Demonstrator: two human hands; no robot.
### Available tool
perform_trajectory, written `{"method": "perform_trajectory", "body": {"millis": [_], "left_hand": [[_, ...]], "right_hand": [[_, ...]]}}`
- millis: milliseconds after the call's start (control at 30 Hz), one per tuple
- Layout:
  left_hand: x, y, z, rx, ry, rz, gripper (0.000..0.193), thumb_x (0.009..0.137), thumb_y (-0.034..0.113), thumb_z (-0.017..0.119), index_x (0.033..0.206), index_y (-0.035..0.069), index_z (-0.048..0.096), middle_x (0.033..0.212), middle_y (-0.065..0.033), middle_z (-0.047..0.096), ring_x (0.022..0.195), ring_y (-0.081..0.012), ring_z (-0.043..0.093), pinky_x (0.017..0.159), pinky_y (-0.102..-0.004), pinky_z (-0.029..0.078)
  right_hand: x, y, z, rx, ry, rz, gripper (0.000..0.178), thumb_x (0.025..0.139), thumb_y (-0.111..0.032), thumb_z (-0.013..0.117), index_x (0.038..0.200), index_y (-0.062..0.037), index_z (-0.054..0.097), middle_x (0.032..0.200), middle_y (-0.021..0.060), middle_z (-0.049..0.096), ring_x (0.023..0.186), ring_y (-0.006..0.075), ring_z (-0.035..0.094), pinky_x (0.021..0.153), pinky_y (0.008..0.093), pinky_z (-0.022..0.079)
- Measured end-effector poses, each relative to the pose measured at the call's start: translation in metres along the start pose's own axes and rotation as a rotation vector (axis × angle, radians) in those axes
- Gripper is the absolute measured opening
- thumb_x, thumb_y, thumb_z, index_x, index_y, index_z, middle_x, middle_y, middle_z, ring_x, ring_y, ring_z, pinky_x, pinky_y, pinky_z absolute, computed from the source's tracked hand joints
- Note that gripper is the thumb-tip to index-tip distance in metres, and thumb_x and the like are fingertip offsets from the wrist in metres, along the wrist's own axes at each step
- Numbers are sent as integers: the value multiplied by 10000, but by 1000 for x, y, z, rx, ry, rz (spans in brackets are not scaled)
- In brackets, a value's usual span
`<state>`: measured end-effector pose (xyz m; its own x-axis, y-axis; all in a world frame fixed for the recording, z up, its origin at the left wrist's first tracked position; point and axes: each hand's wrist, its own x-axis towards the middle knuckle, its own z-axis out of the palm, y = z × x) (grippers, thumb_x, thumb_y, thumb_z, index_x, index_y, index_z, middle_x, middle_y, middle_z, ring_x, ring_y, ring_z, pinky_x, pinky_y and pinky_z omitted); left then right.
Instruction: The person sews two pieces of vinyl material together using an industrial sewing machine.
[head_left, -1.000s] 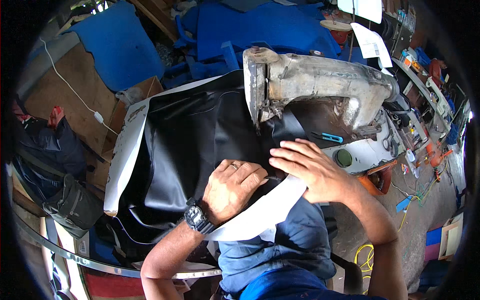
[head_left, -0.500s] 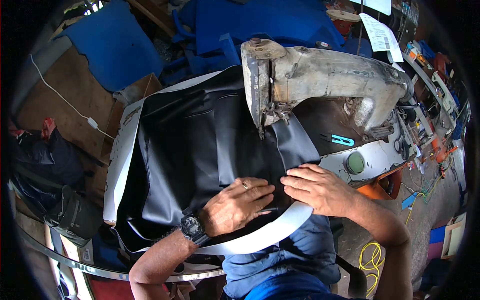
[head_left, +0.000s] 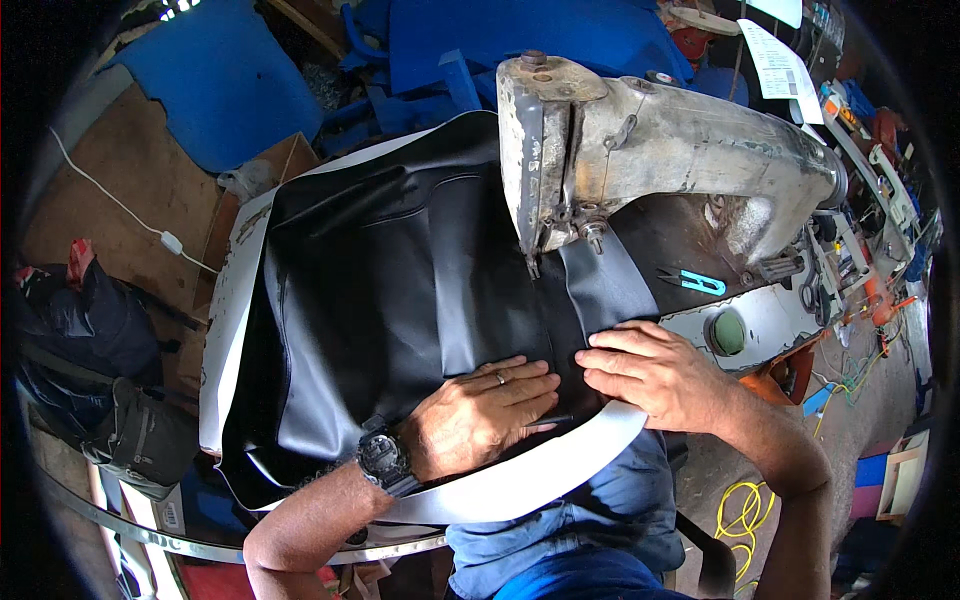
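Observation:
A large piece of black leather-like material [head_left: 370, 290] with a white underside lies spread beneath the head of a worn sewing machine [head_left: 690, 150]. Its needle area [head_left: 533, 262] meets the material close to a seam. My left hand [head_left: 480, 412], with a ring and a black watch, rests flat on the black sheet, fingers stretched out. My right hand [head_left: 655, 375] lies flat to the right of that seam, near the white turned-up edge [head_left: 540, 485]. Neither hand grips anything visible. Both sit on the near side of the needle.
Turquoise thread snips [head_left: 700, 282] lie on the machine bed. A round green-topped container [head_left: 727, 332] is set in the table at the right. Blue material [head_left: 540, 50] is piled behind the machine. A dark bag [head_left: 145, 435] stands at the left, and a yellow cable [head_left: 742, 515] coils on the floor.
The view has shifted slightly, so the machine appears a little farther right and higher. Both hands keep nearly the same flat positions on the black material.

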<state>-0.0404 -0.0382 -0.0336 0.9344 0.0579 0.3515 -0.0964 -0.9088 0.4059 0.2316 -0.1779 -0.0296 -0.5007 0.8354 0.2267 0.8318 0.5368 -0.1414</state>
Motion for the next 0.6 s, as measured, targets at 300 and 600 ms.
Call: {"method": "perform_trajectory", "body": {"millis": [300,600], "left_hand": [[7,-7,-2,59,-16,-43,387,998,273,759,1264,-7,757,1380,-157,733,1374,-292,651,1197,-445,511],[12,-21,-9,59,-67,-102,374,1023,216,704,1332,7,724,1448,-156,693,1410,-307,619,1226,-459,477]], "right_hand": [[9,14,1,12,47,5,373,863,-243,779,1186,-61,742,1416,82,680,1376,288,589,1155,479,460],[19,31,9,46,59,55,333,895,-223,769,1192,-70,770,1376,65,714,1378,265,588,1179,477,431]]}}
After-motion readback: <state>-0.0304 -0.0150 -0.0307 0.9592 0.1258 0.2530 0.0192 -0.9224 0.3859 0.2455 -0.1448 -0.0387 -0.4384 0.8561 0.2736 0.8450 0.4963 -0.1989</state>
